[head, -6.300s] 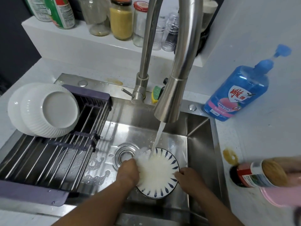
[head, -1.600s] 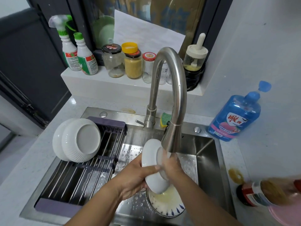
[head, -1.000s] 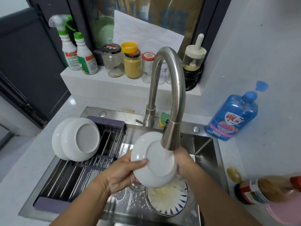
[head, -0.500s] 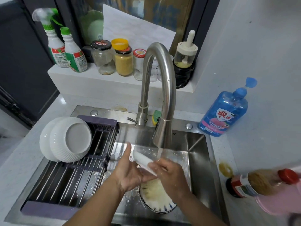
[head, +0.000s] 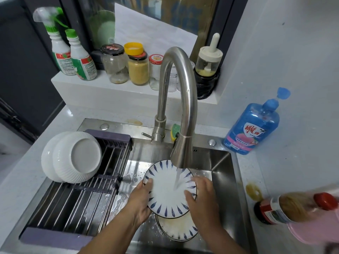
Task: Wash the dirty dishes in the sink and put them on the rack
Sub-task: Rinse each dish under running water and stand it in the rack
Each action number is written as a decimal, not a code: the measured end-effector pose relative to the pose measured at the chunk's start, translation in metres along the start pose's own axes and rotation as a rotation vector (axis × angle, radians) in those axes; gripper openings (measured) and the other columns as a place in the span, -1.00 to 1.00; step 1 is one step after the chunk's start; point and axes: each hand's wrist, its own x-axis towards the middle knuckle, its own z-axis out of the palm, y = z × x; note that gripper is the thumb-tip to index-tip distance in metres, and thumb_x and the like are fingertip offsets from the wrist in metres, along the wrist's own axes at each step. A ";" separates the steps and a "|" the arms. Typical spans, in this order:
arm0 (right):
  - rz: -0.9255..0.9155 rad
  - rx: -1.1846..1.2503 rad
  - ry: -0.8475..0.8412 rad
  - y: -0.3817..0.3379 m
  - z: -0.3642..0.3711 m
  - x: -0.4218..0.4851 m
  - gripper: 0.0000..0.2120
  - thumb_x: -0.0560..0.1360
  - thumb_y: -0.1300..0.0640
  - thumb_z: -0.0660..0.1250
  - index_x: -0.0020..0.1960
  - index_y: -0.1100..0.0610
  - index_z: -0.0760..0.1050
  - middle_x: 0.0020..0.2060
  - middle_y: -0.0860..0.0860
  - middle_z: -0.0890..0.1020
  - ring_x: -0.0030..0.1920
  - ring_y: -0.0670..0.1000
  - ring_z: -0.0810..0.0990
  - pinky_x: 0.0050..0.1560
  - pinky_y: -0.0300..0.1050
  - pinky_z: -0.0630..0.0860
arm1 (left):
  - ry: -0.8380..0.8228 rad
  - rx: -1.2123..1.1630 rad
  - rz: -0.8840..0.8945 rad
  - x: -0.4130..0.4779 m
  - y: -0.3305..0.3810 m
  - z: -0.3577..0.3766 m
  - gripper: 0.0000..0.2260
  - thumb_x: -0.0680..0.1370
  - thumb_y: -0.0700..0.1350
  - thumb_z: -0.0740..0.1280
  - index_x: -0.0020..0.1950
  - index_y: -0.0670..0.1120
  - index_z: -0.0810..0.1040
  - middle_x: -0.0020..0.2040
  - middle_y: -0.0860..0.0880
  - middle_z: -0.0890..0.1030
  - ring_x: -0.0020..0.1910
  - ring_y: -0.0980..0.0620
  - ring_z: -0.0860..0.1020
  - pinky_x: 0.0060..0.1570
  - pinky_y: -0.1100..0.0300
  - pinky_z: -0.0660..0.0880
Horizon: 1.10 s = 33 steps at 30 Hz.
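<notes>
Running from the faucet (head: 183,99) spout, a thin stream of water (head: 177,178) lands on the white face of a blue-leaf plate (head: 168,191) held tilted straight under the faucet, above the sink (head: 225,180) floor. The left hand (head: 140,204) grips the plate's rim on the side left of the faucet, thumb laid over the front edge and fingers hidden behind. The right hand (head: 201,197) holds the opposite rim, right of the faucet, with its thumb on the plate's face and its fingers curled over the edge; this hand is a little blurred.

Below the faucet and nearer the person, a second plate (head: 178,230) of the same pattern lies flat on the wet sink floor, smeared yellowish and partly hidden by the held plate. Left of the faucet, the rack (head: 77,208) of metal bars with purple ends spans the sink, and two white ribbed bowls (head: 77,160) lean on edge at its far end, one nested in the other.

Just beside the faucet base, on the right, sits a yellow-green sponge (head: 175,130). Right of the faucet, a blue dish soap bottle (head: 253,129) stands on the tabletop (head: 293,162) against the wall. Behind the faucet, a white ledge (head: 102,88) carries two spray bottles (head: 73,59), several jars (head: 138,68) and an oil dispenser (head: 208,61).
</notes>
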 end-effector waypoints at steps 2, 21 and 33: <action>0.195 0.084 -0.068 -0.005 0.003 0.009 -0.78 0.60 0.01 0.29 0.24 -0.10 0.44 0.11 -0.16 0.53 -0.03 -0.14 0.54 0.01 -0.20 0.50 | 0.001 -0.009 0.025 -0.001 -0.002 0.002 -0.73 0.67 -0.11 0.31 0.32 -0.21 0.52 0.12 -0.24 0.70 0.09 -0.26 0.67 0.18 -0.27 0.57; 0.591 0.545 -0.067 -0.037 0.053 0.010 -0.68 0.53 -0.22 0.20 0.06 -0.01 0.49 -0.07 0.07 0.67 -0.14 0.11 0.62 -0.09 0.09 0.58 | 0.021 0.314 0.281 -0.021 -0.006 0.002 -0.82 0.69 -0.17 0.25 0.22 -0.05 0.61 0.05 -0.07 0.74 0.03 -0.11 0.72 0.10 -0.19 0.63; -0.058 -0.233 0.023 -0.061 0.048 0.040 -0.65 0.50 0.08 0.50 0.26 0.09 0.60 0.15 0.20 0.62 0.20 0.24 0.60 0.19 0.10 0.60 | -0.146 0.447 0.186 -0.037 0.021 0.006 -0.60 0.67 0.28 0.04 0.20 0.12 0.58 0.01 0.04 0.75 0.01 -0.03 0.73 0.04 -0.14 0.66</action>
